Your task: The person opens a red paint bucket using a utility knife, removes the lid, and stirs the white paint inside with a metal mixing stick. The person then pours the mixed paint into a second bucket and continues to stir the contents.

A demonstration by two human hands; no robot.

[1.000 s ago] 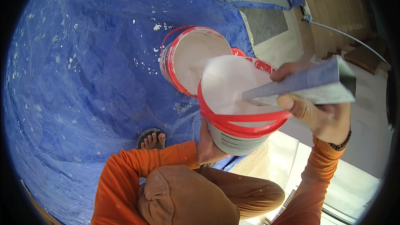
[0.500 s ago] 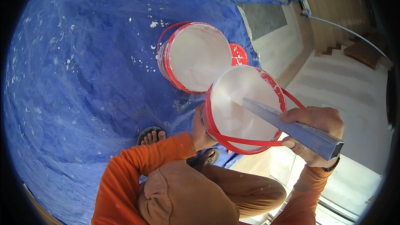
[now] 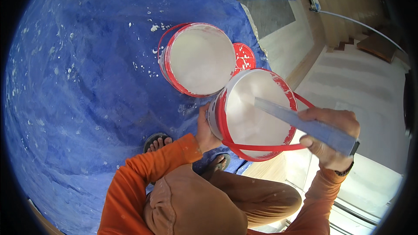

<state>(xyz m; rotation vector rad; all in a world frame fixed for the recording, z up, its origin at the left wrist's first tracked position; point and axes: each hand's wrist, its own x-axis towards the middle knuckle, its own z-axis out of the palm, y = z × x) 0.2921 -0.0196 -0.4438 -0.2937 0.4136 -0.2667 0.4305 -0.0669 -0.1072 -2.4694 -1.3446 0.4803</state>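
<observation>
A white bucket with a red rim (image 3: 221, 117) is held in front of me, its mouth showing a smooth white coating or liquid inside. Against its near-left wall my left hand (image 3: 206, 129) is pressed, supporting it. My right hand (image 3: 333, 135) grips a long grey flat-sided bar (image 3: 320, 131), whose far end reaches over the bucket's mouth. The bucket's red handle (image 3: 265, 147) runs to that hand; whether the fingers hold it too is hidden. Just beyond, a second red-rimmed bucket (image 3: 174, 78) of whitish liquid stands close by, its red handle hanging left.
A blue plastic sheet (image 3: 96, 104) spattered white covers the floor. Beside the far bucket lies a white-spotted red lid (image 3: 244, 56). My sandalled feet (image 3: 159, 142) are close below the buckets. A pale wall (image 3: 361, 104) and a thin hose or cable (image 3: 361, 26) are at the right.
The held bucket has tipped back from the far bucket, so more of its left outer wall shows. The bar has shifted slightly with my right hand, and my left hand has moved slightly left.
</observation>
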